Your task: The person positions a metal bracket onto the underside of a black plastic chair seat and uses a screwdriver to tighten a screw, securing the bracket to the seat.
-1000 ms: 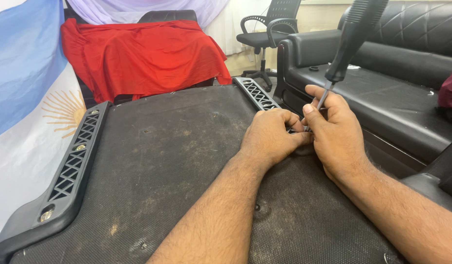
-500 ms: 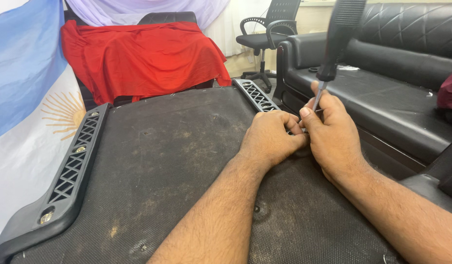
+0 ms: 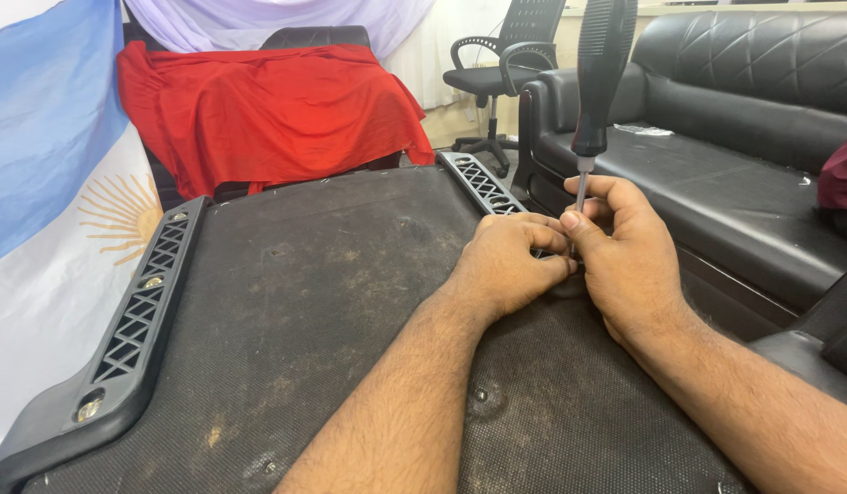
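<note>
With your right hand (image 3: 629, 261) pinching only the screwdriver (image 3: 599, 87) shaft and your left hand (image 3: 515, 265) curled beside its tip, a slip could jab those fingers.

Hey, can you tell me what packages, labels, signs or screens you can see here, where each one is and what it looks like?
No packages, labels, signs or screens show.
Closest thing: a flag hanging at the left edge, light blue band over white, with a golden sun emblem.
</note>
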